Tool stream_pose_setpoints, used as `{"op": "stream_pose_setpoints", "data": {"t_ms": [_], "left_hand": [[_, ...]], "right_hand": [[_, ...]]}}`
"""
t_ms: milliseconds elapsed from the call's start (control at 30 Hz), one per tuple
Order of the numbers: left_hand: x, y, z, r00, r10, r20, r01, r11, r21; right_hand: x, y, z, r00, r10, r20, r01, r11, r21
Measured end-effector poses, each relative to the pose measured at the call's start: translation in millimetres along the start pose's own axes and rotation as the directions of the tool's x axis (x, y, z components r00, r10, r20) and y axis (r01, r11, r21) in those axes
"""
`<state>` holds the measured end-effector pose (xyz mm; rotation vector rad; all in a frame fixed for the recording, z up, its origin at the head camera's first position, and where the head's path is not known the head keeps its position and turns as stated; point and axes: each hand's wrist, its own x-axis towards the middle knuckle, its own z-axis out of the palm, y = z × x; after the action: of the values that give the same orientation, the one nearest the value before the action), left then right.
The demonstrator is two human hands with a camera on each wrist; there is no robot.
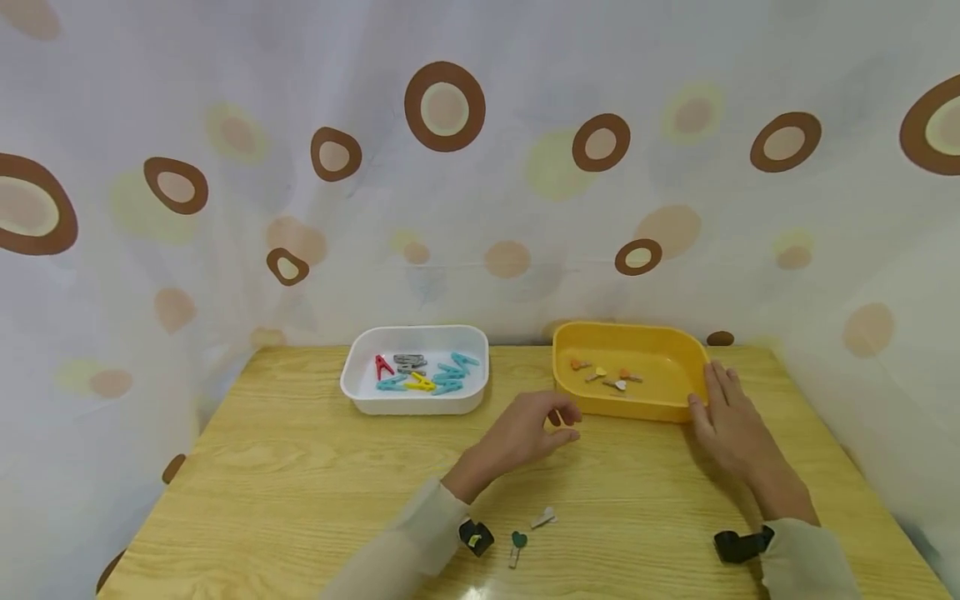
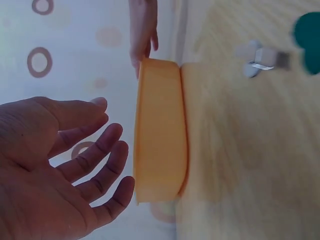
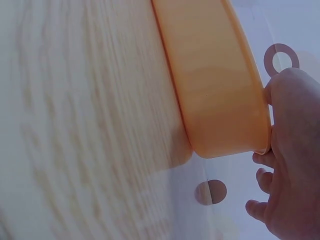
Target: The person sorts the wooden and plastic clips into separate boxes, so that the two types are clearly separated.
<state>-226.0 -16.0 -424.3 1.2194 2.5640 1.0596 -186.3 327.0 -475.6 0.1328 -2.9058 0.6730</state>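
A yellow tray (image 1: pixel 637 408) holds several small clips with orange, yellow and white decorations (image 1: pixel 618 385). My left hand (image 1: pixel 531 429) hovers by its front left corner, fingers loosely bent, with nothing held. In the left wrist view, a gap separates that hand (image 2: pixel 65 165) from the tray (image 2: pixel 160 130). At the front right corner, my right hand (image 1: pixel 735 429) touches the rim, its thumb at the corner and its fingers straight along the outer side. Nearer me on the table lie a white clip (image 1: pixel 543 517) and a green heart clip (image 1: pixel 518 546).
Left of the yellow tray stands a white tray (image 1: pixel 420 404) with several turquoise, grey, red and yellow clothespins (image 1: pixel 422 382). Both trays sit at the back of the wooden table (image 1: pixel 300 500), close to a patterned curtain (image 1: pixel 510 208).
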Motion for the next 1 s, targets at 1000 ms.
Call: {"op": "stream_pose_setpoints", "data": {"t_ms": [1000], "left_hand": [[-82.1, 3.9, 25.5, 0.967, -0.214, 0.14, 0.201, 0.975, 0.099]], "right_hand": [[-0.6, -2.7, 0.5, 1.0, 0.007, 0.0, -0.007, 1.0, -0.003]]}}
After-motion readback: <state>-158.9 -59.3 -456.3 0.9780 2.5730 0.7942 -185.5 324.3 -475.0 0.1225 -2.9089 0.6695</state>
